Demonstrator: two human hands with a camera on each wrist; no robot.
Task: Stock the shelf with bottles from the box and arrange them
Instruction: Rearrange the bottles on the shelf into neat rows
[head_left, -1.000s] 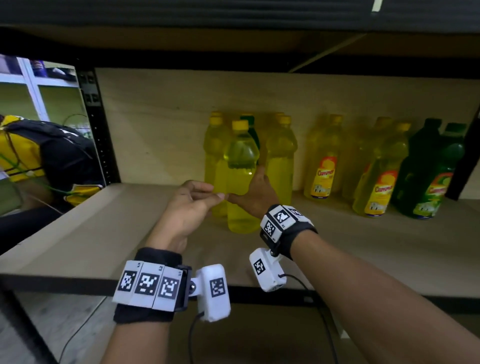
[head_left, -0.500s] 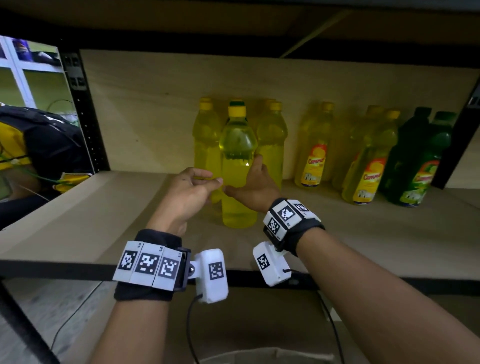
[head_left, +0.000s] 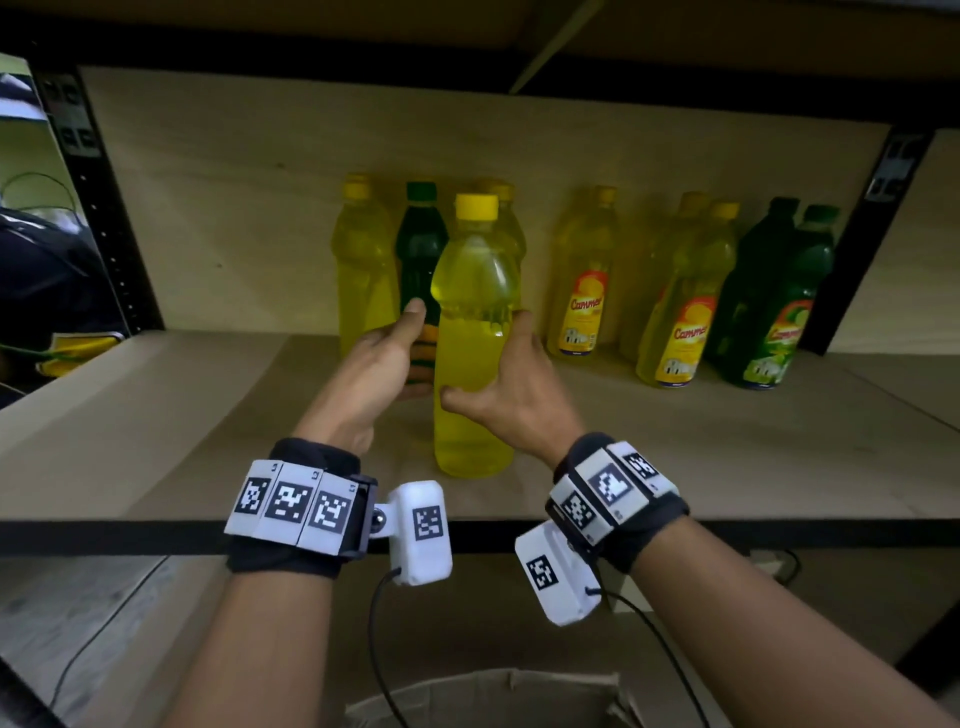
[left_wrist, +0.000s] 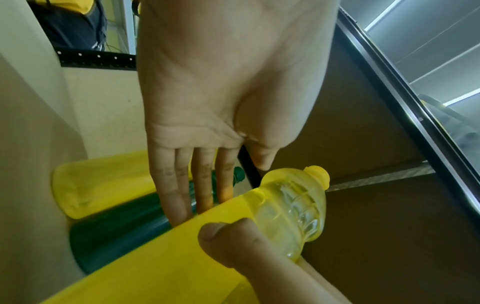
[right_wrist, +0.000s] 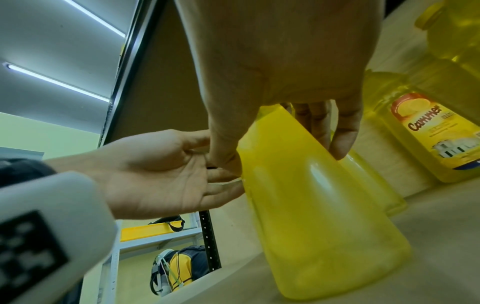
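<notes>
An unlabelled yellow bottle (head_left: 475, 338) stands upright on the wooden shelf (head_left: 156, 441), in front of the back row. My right hand (head_left: 483, 358) grips its body, thumb in front and fingers round the right side; the right wrist view shows the same grip on the bottle (right_wrist: 311, 205). My left hand (head_left: 410, 343) reaches past the bottle's left side with straight fingers (left_wrist: 182, 195). Their tips go behind the yellow bottle (left_wrist: 285, 205), against a green bottle (head_left: 421, 244) in the back row. Whether they touch the green bottle (left_wrist: 116, 226) is hidden.
Yellow bottles (head_left: 363, 270) stand at the back wall, with labelled yellow bottles (head_left: 582, 312) and green ones (head_left: 774, 332) to the right. A black upright (head_left: 88, 182) bounds the shelf's left end. An open cardboard box (head_left: 493, 696) sits below the front edge.
My right hand has gone from touching the yellow bottle's front to gripping its body. The left hand has opened and reached further in, beside the green bottle. The view has come closer.
</notes>
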